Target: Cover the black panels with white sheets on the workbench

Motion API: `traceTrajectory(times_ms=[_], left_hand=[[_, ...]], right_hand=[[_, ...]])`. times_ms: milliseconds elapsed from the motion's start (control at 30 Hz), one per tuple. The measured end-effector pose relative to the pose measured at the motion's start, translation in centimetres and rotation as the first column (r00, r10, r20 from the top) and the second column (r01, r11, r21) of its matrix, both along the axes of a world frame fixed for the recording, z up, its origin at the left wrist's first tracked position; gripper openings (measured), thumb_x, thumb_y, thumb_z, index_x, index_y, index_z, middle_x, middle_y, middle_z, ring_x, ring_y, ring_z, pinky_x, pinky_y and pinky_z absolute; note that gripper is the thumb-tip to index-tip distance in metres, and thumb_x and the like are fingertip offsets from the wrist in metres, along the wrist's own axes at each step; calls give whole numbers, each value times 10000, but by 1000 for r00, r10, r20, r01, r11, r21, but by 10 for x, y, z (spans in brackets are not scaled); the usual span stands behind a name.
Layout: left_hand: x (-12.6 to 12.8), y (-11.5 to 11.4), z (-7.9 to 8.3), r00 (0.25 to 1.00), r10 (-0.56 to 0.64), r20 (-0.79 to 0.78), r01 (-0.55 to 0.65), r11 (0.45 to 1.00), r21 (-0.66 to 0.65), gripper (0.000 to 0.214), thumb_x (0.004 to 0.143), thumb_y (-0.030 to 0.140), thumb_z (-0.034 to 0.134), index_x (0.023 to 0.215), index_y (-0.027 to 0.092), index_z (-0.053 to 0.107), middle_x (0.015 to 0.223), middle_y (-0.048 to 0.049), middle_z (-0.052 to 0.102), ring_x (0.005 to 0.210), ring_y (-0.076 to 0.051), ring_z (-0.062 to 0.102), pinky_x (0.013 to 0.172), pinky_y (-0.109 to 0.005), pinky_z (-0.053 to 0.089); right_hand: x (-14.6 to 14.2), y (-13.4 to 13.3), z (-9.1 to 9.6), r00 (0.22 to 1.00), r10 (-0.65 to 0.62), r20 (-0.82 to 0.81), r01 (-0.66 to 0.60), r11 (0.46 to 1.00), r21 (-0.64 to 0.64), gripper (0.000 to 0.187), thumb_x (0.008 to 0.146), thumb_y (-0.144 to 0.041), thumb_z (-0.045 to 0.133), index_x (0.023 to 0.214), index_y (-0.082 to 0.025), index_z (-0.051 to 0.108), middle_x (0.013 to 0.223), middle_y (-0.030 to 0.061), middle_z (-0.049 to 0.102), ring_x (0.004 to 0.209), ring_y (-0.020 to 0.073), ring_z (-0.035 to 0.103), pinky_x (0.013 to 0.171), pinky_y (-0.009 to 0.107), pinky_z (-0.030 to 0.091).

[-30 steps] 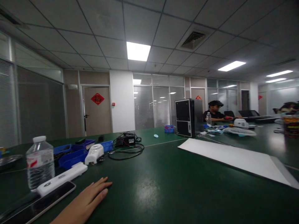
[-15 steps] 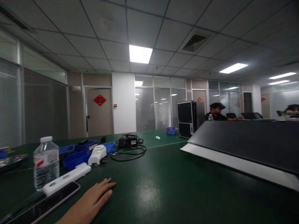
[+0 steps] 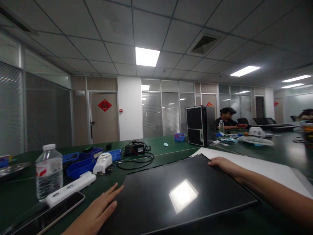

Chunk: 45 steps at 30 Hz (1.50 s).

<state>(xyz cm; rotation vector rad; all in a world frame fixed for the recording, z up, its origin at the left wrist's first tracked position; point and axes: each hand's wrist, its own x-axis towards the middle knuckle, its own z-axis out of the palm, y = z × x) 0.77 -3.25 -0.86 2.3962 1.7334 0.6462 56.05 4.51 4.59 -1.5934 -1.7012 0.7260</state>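
Observation:
A black flat display panel with a glossy face lies across the near part of the green table, reflecting a ceiling light. My right hand grips it at the far right corner, fingers closed over the edge. By the panel's left edge is my left hand, open, palm down with the fingers stretched out. Whether its fingertips touch the panel, I cannot tell. Behind the panel, partly under my right forearm, a large white sheet lies on the table.
At left stand a water bottle, a white elongated device and a phone. Blue bins, a white vented device and a black adapter with cables lie beyond. Farther off are a computer tower and a seated person.
The panel has moved left from the right side, from a raised tilt to lying lower before me. My right hand has come into view, gripping it. My left hand has barely moved.

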Motion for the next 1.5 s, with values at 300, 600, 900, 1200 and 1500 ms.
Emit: traceTrajectory(times_ms=[300,600,900,1200,1500], left_hand=[[12,-12,30,988,-14,-154,-9,989,-150,645,874,714,459,1440,406,429,1587,13,327,1470,-329,259,1195,-593,178],[20,-22,44,948,86,-306,-132,982,-134,623,901,655,418,1435,338,477,1561,-33,382,1417,-304,395,1183,-525,271],[28,-19,29,957,131,-257,-156,985,-78,631,922,581,396,1436,231,501,1545,-87,408,1432,-297,360,1186,-504,270],[21,-10,21,981,120,-152,-135,986,-98,598,939,550,375,1438,247,506,1585,-69,352,1461,-279,296,1192,-493,247],[13,-9,19,992,102,-75,-111,984,-137,594,966,578,324,1449,272,486,1596,-45,325,1471,-298,244,1197,-528,196]], right_hand=[[38,64,-4,793,-234,562,107,962,250,527,845,-497,524,1157,-98,670,1191,216,645,1138,362,586,971,464,422],[100,71,-60,625,-218,749,88,974,210,464,957,-466,365,1004,-148,699,1008,178,695,937,304,653,796,406,455],[52,58,-33,491,-372,788,25,910,414,267,940,-210,372,1073,-192,602,958,135,679,872,285,648,678,331,345],[11,51,-42,430,-330,840,-73,915,397,310,922,-144,359,1102,-190,607,963,144,685,866,288,660,670,340,381],[31,50,-41,453,-362,815,19,918,397,284,927,-184,409,966,-157,689,943,176,695,855,289,672,694,356,433]])
